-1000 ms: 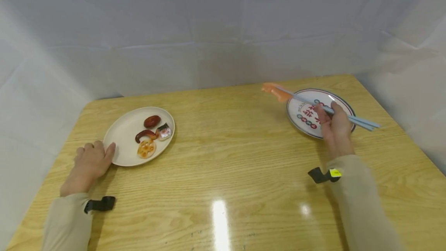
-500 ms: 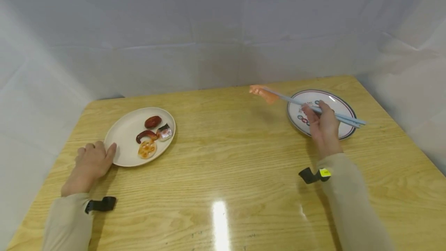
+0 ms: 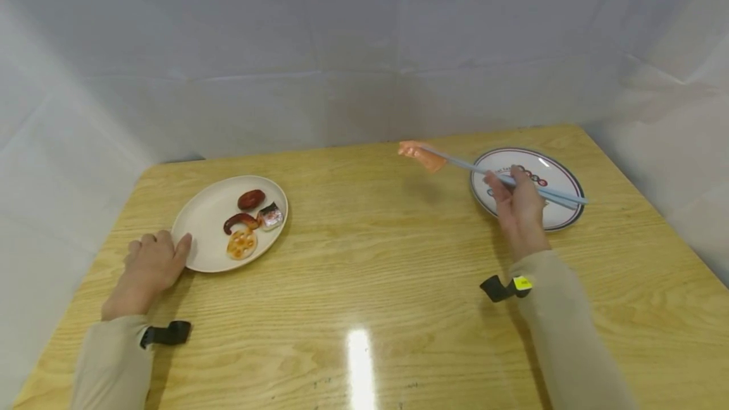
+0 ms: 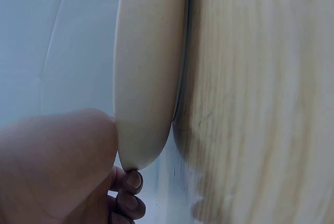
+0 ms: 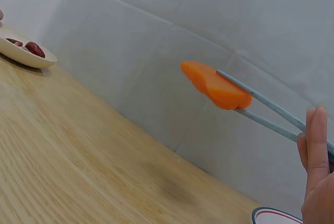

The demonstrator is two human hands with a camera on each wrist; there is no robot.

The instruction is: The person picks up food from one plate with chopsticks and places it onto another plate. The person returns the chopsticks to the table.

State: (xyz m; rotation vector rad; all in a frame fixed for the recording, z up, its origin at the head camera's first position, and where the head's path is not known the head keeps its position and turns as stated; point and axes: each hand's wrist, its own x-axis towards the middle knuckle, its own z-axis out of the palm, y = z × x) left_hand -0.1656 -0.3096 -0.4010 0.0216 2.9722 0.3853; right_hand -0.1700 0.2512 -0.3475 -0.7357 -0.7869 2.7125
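Observation:
My right hand (image 3: 521, 214) holds a pair of light blue chopsticks (image 5: 276, 109) above the near side of a white patterned plate (image 3: 560, 182). Between the chopstick tips is an orange slice of salmon-like food (image 5: 216, 85), lifted off the table. On the left, a cream plate (image 3: 199, 214) carries a dark red oval piece (image 3: 251, 199), a curved brown-red piece (image 3: 240, 221), a sushi-like piece with a black top (image 3: 270, 216) and a lotus root slice (image 3: 242, 243). My left hand (image 3: 149, 269) grips that plate's rim, thumb over the edge and fingers curled outside it.
Both plates stand on a light wooden table (image 3: 353, 258). White sheeting (image 3: 359, 43) hangs behind the table's back edge and along both sides. A bright light reflection (image 3: 360, 366) shows on the front of the tabletop.
My right hand has moved left with the chopsticks and the orange slice, away from the middle of the patterned plate. The left hand keeps its grip on the cream plate.

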